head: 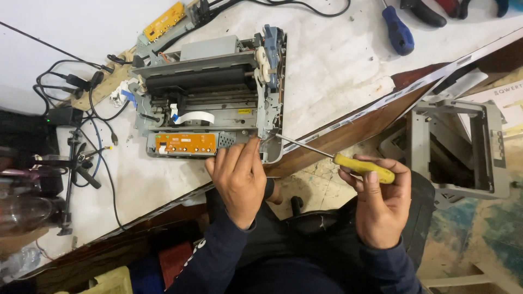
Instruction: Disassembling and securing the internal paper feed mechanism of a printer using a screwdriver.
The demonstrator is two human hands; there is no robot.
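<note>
While my left hand (239,182) presses flat on the front edge of the stripped printer (210,103) at the centre of the frame, fingers spread and gripping nothing, my right hand (381,204) is clenched around the yellow handle of a screwdriver (364,168) at centre right. Its thin shaft runs up and to the left, with the tip at the printer's lower right corner, just beside my left fingertips.

To do this well, I judge I should keep the left palm bearing down so the printer cannot slide on the white bench (338,71), line the shaft up straight with the screw rather than at this shallow slant, and push in before turning, so the tip does not slip off toward the orange circuit board (188,144) close by. The white flat cable (193,116) above that board looks easy to snag, so I would keep clear of it.

I cannot make out the screw head itself; the tip meets grey plastic and metal that blur together, and my left fingers cover part of that corner. My left thumb is hidden too. A blue-handled screwdriver (397,31) at the top is cut off by the frame edge, and the grey printer casing (463,147) at the right is partly out of view.
</note>
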